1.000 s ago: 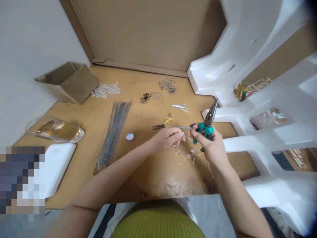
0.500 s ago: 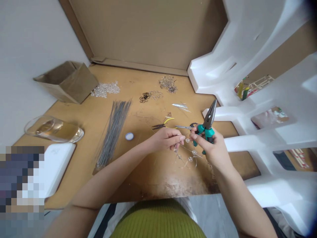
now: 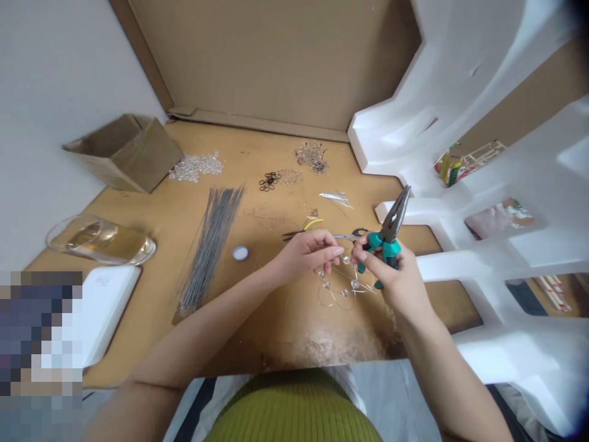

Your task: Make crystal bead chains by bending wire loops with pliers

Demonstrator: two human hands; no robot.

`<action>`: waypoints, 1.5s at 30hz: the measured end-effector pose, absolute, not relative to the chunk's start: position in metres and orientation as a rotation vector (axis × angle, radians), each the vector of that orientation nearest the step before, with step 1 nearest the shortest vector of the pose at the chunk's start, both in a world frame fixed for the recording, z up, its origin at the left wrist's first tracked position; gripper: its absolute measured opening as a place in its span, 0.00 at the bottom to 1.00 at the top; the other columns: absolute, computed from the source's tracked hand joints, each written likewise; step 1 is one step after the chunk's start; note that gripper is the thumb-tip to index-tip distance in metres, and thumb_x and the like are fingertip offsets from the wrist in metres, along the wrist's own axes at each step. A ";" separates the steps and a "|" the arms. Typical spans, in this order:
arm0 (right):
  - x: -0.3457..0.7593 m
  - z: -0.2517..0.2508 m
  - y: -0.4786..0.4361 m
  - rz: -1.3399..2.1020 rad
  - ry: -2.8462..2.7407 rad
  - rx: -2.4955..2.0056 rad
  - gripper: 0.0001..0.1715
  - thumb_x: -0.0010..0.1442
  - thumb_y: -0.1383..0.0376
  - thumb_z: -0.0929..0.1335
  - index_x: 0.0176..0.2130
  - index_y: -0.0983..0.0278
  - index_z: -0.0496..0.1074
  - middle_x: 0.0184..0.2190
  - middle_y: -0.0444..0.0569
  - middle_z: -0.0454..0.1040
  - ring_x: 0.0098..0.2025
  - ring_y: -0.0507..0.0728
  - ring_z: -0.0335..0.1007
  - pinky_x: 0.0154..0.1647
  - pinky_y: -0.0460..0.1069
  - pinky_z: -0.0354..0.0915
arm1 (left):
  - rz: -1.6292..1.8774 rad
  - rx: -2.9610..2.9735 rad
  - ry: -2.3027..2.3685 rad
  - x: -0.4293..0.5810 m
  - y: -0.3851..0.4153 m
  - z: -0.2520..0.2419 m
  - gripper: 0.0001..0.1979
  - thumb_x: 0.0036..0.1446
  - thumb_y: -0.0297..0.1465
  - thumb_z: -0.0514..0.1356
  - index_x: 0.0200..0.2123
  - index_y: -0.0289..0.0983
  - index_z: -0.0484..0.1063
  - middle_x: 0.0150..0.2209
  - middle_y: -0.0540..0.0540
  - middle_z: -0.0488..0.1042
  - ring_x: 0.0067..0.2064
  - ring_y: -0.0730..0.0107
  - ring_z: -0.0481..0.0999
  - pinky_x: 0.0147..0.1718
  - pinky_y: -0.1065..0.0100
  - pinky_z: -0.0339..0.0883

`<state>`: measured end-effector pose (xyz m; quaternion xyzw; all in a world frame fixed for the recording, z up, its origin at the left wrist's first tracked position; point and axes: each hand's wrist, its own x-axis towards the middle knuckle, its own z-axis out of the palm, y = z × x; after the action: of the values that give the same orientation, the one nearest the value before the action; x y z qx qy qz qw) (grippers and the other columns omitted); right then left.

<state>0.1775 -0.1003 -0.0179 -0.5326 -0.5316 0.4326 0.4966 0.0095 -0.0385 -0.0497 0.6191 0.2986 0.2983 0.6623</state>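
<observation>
Between my hands hangs a loop of thin wire strung with clear beads. My left hand pinches this beaded wire at its upper left side. In my right hand is a pair of long-nose pliers with teal handles and jaws pointing up and away. The thumb and index finger of that hand come together close to a bead; whether they also grip the wire I cannot tell. Just beyond my left hand lie yellow-handled pliers, partly covered by it. Scissors lie behind my fingers, partly hidden.
A bundle of grey wires lies left of my hands, near a small white lid. Farther back are clear beads, black rings and a wire pile. A glass stands left; a white moulded frame borders the right.
The beaded loop has swung a little to the left and changed shape below my hands. The pliers in my right hand have tilted slightly to the right.
</observation>
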 end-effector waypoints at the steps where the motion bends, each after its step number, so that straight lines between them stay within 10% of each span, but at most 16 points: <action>1: 0.178 -0.018 -0.101 1.057 -1.283 -1.280 0.06 0.54 0.64 0.70 0.34 0.62 0.70 0.29 0.41 0.70 0.31 0.50 0.67 0.36 0.47 0.63 | 0.672 1.393 0.664 0.010 -0.039 -0.049 0.11 0.54 0.36 0.59 0.27 0.33 0.66 0.22 0.51 0.71 0.21 0.80 0.69 0.20 0.77 0.61; 12: 0.180 -0.015 -0.100 0.982 -1.423 -1.416 0.09 0.55 0.61 0.69 0.35 0.62 0.69 0.29 0.43 0.71 0.32 0.52 0.68 0.37 0.49 0.64 | 0.683 1.443 0.552 0.006 -0.040 -0.046 0.07 0.55 0.32 0.57 0.29 0.33 0.68 0.23 0.52 0.69 0.21 0.81 0.69 0.21 0.77 0.64; 28: 0.212 0.036 -0.112 -0.639 -2.701 -1.896 0.10 0.55 0.61 0.64 0.35 0.63 0.71 0.30 0.51 0.72 0.32 0.60 0.68 0.29 0.51 0.54 | 0.712 1.600 0.683 -0.001 -0.032 -0.050 0.07 0.58 0.32 0.54 0.30 0.34 0.65 0.22 0.54 0.66 0.19 0.83 0.67 0.19 0.79 0.63; 45: 0.198 0.048 -0.103 -0.673 -2.842 -1.781 0.07 0.54 0.65 0.63 0.31 0.63 0.70 0.26 0.52 0.71 0.28 0.59 0.64 0.25 0.50 0.43 | 0.655 1.882 0.808 -0.005 -0.035 -0.039 0.09 0.59 0.33 0.52 0.33 0.36 0.69 0.21 0.54 0.67 0.20 0.80 0.67 0.23 0.77 0.61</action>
<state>0.1985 -0.1029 0.0476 -0.5156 -0.8226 -0.1949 -0.1393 -0.0054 -0.0353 -0.0387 0.7700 0.3304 0.2678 0.4756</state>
